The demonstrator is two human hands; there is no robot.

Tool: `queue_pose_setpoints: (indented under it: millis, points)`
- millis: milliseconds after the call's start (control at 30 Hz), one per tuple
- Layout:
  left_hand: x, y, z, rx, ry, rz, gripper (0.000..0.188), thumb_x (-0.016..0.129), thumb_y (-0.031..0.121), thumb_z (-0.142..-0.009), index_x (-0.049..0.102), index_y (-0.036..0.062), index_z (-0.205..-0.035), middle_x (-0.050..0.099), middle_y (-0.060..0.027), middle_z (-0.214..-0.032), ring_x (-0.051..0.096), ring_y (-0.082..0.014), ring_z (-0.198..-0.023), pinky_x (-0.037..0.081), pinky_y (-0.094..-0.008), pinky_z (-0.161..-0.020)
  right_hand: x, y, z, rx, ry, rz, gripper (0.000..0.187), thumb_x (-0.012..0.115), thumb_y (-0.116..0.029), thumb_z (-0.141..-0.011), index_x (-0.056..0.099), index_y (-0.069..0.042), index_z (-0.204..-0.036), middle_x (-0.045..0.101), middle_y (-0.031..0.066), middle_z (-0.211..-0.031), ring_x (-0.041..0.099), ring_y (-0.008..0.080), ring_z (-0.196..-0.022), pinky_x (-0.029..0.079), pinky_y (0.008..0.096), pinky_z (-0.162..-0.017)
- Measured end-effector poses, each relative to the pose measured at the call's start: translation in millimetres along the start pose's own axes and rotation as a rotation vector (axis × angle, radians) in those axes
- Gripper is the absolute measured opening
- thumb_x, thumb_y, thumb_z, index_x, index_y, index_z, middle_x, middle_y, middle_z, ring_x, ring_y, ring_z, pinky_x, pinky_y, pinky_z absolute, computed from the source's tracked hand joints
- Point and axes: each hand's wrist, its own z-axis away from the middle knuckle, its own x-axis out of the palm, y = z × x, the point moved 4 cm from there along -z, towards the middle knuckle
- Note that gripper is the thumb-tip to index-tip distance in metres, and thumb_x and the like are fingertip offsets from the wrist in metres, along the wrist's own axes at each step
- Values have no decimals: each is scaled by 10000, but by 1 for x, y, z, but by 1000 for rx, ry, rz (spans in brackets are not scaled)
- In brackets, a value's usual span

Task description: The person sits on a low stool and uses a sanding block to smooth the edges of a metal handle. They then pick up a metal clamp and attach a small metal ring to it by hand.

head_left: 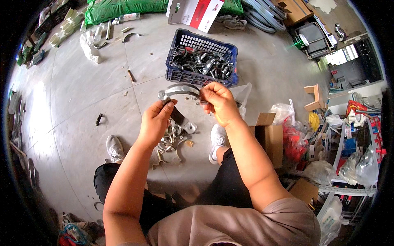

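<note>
A metal pipe clamp [183, 89] with a dark lining is held up between both hands, its two halves spread apart. My left hand [158, 117] pinches it near the joint at its left end. Fingers of my right hand [218, 102] close on the far end of the curved upper half. The lower half hangs down to the right of my left thumb, its flat eared end showing. Beneath my hands, a small pile of clamp parts [168, 141] lies on the floor between my shoes. Beyond them stands a blue plastic crate [201, 78] holding many similar clamps.
An open cardboard box [271, 141] stands right of my right shoe, beside plastic bags and a cluttered shelf [349, 190]. Behind the crate are a white and red carton [197, 14], a green sack [123, 10] and coiled grey hose [264, 16]. Loose pieces dot the floor at left.
</note>
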Motion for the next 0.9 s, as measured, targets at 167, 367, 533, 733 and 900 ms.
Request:
queue_pose_setpoints:
  millis: [167,367,533,733,900]
  points:
    - [-12,-8,-8,36,121,40,222,491,177,-881,570,27,-1025,515,38,-699,404,-29,-537,340,-192,-478,16,9,7,93,-168,156,143,589,-214,-823,570,-74,-848,586,-16,-713,498,41,-556,369,172,-460]
    - [-17,-9,-11,239,221,-228,212,502,132,-857,568,-5,-1004,540,7,-738,493,-99,-626,418,-248,-584,18,8,7,88,-124,1,162,622,-207,-802,562,-67,-857,557,-16,-670,483,39,-547,358,159,-453]
    - [-17,-10,-11,234,228,-346,221,512,119,-838,565,-16,-1004,549,1,-746,483,-85,-619,410,-243,-566,19,1,6,-20,-126,135,207,673,-211,-760,570,-50,-839,562,-20,-680,487,24,-592,383,162,-494]
    - [-14,-7,-9,40,208,-29,200,511,116,-837,566,1,-992,541,10,-702,407,-27,-531,331,-193,-467,23,10,8,-131,-151,277,225,692,-196,-740,577,-20,-823,576,-17,-671,493,17,-593,398,179,-525]
    - [-12,-7,-8,27,169,31,175,547,156,-835,568,18,-940,527,26,-695,411,-32,-533,338,-190,-463,15,11,5,-181,-42,345,204,663,-188,-760,582,-4,-794,583,-7,-659,502,38,-588,412,197,-540]
